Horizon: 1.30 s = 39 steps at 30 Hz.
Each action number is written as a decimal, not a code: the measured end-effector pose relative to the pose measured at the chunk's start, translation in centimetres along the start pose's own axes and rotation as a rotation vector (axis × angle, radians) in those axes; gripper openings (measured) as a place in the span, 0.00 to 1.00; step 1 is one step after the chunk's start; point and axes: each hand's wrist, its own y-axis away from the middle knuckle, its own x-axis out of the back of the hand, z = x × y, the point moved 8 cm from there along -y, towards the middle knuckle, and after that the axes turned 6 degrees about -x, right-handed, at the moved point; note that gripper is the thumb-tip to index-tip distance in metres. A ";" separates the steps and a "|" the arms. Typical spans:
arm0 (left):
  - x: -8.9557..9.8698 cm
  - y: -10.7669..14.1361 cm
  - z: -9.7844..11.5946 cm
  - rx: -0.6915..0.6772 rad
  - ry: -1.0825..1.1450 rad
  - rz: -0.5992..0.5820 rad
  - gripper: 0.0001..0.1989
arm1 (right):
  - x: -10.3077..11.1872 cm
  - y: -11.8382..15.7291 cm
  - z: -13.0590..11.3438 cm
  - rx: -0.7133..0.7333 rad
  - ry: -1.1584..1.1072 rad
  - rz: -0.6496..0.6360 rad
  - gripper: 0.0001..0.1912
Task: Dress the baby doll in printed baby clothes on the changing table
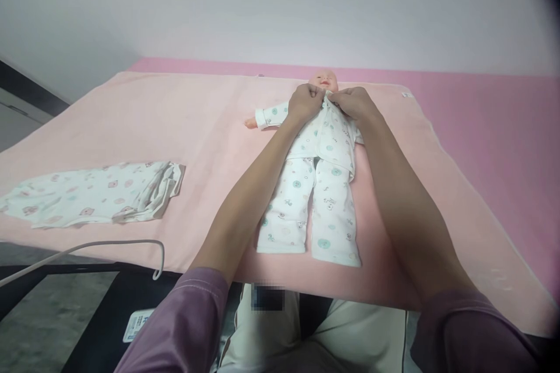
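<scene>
A baby doll (324, 78) lies on its back, its head at the far side. It wears a white printed top (321, 137) and matching pants (286, 204). At the neck of the top, my left hand (306, 102) pinches the fabric on one side of the front opening. My right hand (354, 102) pinches the other side, close to the left. Whether a fastener sits between the fingertips is too small to tell. One doll hand (251, 123) sticks out of the left sleeve; the other arm is mostly hidden behind my right forearm.
Folded white printed baby clothing (94, 192) lies at the left on the peach cloth (210, 122). Pink surface (494, 128) shows beyond the cloth at the right. A pale cable (109, 242) hangs by the front left edge. A wall (280, 11) stands behind.
</scene>
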 end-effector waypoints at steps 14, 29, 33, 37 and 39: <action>0.3 -0.3 0.4 -0.118 -0.169 0.048 0.10 | -0.4 0.7 -0.6 -0.011 -0.057 0.003 0.23; 3.9 8.8 4.4 -0.305 -0.423 -0.066 0.18 | 1.6 13.2 -4.9 0.378 0.450 0.007 0.22; 4.9 16.3 4.5 -0.403 -0.517 -0.304 0.33 | 1.4 20.2 -2.1 0.502 0.574 -0.185 0.25; 4.4 17.2 4.3 -0.387 -0.591 -0.174 0.16 | 0.5 20.7 -1.3 0.560 0.577 -0.060 0.12; 4.6 16.1 4.1 -0.350 -0.567 -0.107 0.08 | 1.0 19.5 -1.7 0.561 0.607 -0.001 0.06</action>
